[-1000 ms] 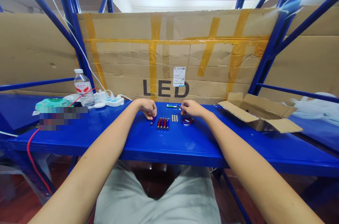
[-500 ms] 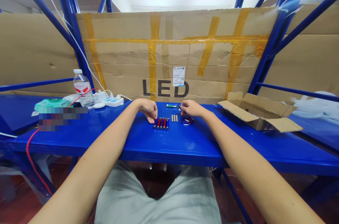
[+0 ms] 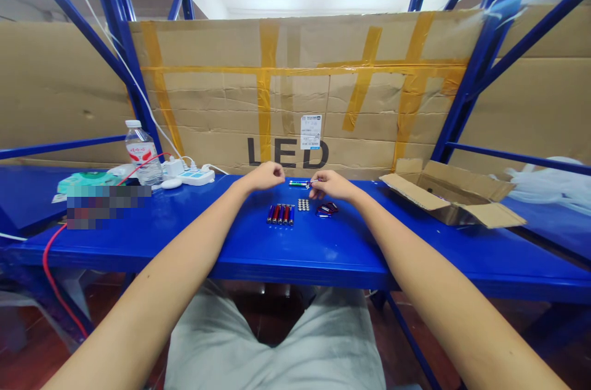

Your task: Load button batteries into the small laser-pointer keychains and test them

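Observation:
My left hand hovers beyond a row of tubes, its fingers curled together; whatever they may hold is hidden. Fingers of my right hand pinch a small shiny piece too small to name. Near these fingertips lie slim blue and green tubes. Several red and blue metal tubes, like small torches, are lined up side by side closer to me. To their right sits a block of small round silver pieces, resembling button cells. A little pile of red and blue clips, apparently carabiners, lies below my right hand.
An opened cardboard box stands on the right of the blue table. At the left are a water bottle, a white power strip and a green packet. A large cardboard sheet closes off the back.
My left hand has lifted away from the left end of the tube row and moved back and right, nearer my right hand. My right hand has shifted slightly left.

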### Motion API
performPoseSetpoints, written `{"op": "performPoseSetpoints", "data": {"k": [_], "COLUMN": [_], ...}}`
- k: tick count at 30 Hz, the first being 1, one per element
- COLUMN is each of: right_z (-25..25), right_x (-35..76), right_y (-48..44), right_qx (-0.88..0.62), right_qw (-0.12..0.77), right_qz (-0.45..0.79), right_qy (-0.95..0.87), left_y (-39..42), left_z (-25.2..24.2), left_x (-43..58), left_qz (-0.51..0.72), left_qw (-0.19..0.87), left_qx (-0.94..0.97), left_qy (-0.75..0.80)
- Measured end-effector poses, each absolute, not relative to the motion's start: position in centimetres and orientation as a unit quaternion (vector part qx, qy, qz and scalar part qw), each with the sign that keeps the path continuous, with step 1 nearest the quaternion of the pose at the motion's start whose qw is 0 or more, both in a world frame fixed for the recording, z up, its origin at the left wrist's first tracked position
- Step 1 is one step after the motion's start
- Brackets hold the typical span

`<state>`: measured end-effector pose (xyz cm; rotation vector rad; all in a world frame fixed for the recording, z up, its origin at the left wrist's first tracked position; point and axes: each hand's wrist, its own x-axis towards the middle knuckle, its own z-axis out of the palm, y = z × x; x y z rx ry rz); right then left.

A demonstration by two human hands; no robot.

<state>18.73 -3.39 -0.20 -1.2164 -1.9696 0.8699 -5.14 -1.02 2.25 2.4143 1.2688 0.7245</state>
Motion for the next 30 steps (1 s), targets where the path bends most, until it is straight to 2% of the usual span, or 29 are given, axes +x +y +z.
{"op": "performPoseSetpoints", "data": {"k": [1,4,12,18,25,30], "right_z": [-0.1,0.0,0.1,0.4,0.2,0.0], "right_x": [18.6,18.3,18.2,18.1,17.7,17.6], "right_y": [-3.5,-3.8,-4.1,-4.1,-4.2,-4.0], "right_qx": [-0.454,-0.426,-0.374,-0.393,-0.449,-0.448], "right_qw": [0.335,0.353,0.390,0.440,0.400,0.406], "right_qz": [0.358,0.411,0.466,0.423,0.286,0.307], "right_qy": [-0.744,-0.725,-0.701,-0.688,-0.746,-0.735], "left_y": [-1.3,-2.2,-2.7,-2.7,-2.5,-2.7], "left_z": [2.0,1.0,-0.2,-0.2,-0.7,-0.7], "left_x": [-4.4,-2.1,-0.5,-0.7,-0.4,-0.2], "left_qz": [0.305,0.346,0.398,0.393,0.332,0.338], "left_qw": [0.122,0.120,0.146,0.152,0.090,0.084], "left_qx": [0.856,0.878,0.861,0.860,0.898,0.900], "left_qy": [0.399,0.307,0.282,0.289,0.272,0.261]}}
